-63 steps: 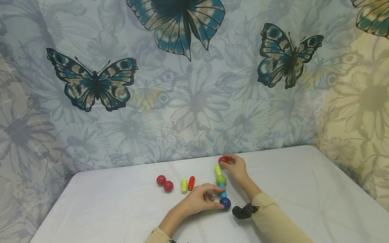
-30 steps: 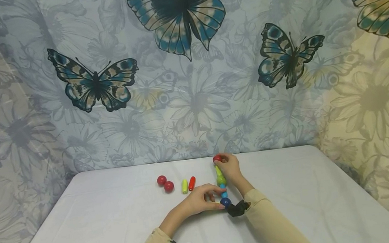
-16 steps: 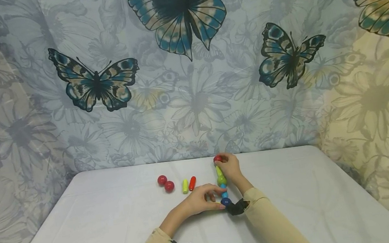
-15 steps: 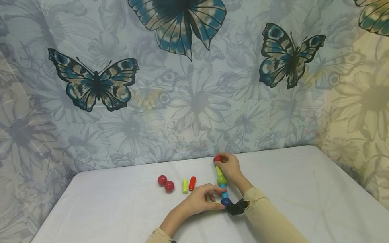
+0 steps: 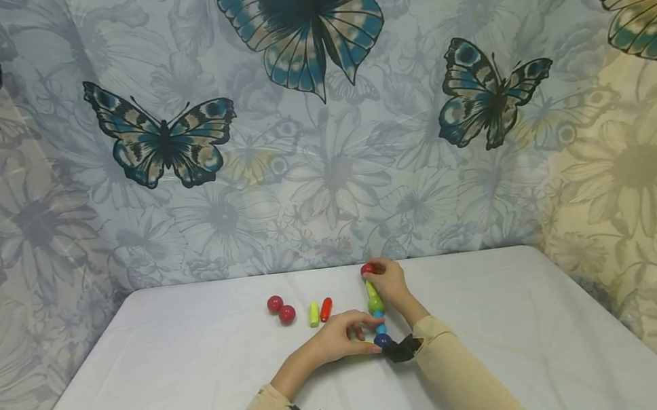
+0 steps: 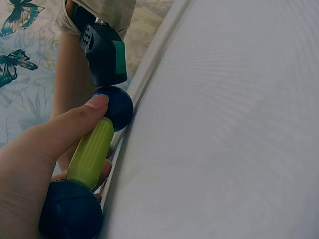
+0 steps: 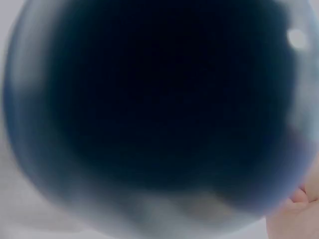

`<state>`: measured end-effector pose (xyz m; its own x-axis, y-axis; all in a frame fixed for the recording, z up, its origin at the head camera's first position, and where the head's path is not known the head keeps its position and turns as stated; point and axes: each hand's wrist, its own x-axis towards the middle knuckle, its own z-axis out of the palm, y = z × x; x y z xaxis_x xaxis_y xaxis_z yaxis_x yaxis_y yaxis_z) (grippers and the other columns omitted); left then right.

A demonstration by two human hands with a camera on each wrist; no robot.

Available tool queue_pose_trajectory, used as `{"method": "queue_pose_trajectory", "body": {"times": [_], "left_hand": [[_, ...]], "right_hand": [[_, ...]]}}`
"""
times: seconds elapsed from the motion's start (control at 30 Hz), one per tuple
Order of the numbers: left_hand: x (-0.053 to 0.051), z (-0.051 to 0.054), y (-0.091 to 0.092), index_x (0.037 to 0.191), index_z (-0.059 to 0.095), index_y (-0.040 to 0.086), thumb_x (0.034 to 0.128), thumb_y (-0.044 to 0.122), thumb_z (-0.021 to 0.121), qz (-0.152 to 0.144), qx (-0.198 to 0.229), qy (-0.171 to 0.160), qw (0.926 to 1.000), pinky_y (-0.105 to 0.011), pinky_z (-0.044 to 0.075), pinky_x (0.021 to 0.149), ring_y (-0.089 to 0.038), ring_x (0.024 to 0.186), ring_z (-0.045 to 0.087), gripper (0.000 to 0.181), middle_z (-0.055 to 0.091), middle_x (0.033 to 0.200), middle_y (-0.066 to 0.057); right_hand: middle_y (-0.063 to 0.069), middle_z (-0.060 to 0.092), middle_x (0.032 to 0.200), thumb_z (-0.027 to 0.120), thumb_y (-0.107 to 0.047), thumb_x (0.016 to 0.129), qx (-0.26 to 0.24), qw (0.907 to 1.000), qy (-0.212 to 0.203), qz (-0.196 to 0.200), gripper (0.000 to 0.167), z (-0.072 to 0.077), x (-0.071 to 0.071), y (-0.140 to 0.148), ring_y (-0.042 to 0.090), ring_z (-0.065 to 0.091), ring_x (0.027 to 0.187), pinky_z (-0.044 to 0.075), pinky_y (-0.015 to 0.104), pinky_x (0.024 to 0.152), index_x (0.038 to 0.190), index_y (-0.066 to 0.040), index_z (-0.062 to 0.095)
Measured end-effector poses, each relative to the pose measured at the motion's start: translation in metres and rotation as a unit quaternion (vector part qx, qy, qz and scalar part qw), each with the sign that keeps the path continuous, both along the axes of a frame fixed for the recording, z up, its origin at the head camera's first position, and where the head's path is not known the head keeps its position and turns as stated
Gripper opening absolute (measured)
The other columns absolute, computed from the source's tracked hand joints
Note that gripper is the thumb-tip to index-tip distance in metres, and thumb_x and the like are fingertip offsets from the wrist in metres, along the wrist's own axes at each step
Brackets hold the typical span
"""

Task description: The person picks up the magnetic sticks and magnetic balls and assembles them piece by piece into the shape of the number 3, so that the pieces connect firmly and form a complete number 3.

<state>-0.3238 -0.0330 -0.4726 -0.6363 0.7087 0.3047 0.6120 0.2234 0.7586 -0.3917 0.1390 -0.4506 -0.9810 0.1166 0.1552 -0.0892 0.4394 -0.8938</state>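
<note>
Ball-and-stick chain [image 5: 375, 304], between 2 hands [image 5: 336, 337] [image 5: 390, 283]

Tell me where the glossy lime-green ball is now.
In the head view, the glossy lime-green ball is slightly right of centre, between a slim yellow-green rod on its far side and a light-blue rod on its near side.

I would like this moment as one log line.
left hand: holds chain, thumb on navy ball | right hand: holds red ball at far end of chain | loose: two red balls, lime rod, red rod
</note>
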Motion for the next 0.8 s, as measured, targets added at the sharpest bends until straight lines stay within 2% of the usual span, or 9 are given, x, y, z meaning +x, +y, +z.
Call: {"method": "queue_pose_trajectory", "body": {"times": [0.4,0.67,0.8], "left_hand": [[-0.0009,-0.002,-0.0006,0.124,0.065,0.01,0.081,0.018,0.08,0.005,-0.004,-0.002,1.0,-0.017,0.053,0.076,-0.004,0.08,0.061,0.046,0.07,0.115,-0.008],[0.0006,-0.0016,-0.0011,0.123,0.065,0.008,0.0819,0.018,0.079,-0.003,0.004,0.013,0.9999,-0.018,0.054,0.074,-0.005,0.079,0.061,0.045,0.07,0.112,-0.011],[0.0,-0.0012,-0.0004,0.124,0.065,0.009,0.0815,0.018,0.079,0.0,-0.002,0.01,0.9999,-0.017,0.053,0.075,-0.002,0.079,0.06,0.045,0.07,0.113,-0.009]], "right_hand": [[0.025,0.067,0.115,0.065,-0.002,0.088,0.024,0.9995,0.014,0.011,0.031,0.0022,0.0013,0.001,0.035,0.063,0.109,0.052,0.045,0.095,0.118,0.007,0.064],[0.026,0.066,0.118,0.064,-0.002,0.089,0.025,0.9995,0.016,0.012,0.031,0.0024,0.0028,0.002,0.037,0.062,0.113,0.051,0.047,0.098,0.118,0.008,0.064],[0.026,0.064,0.123,0.064,-0.001,0.089,0.018,0.9994,0.022,0.018,0.032,0.0018,0.0033,0.0026,0.038,0.06,0.118,0.049,0.046,0.102,0.119,0.008,0.064]]}}
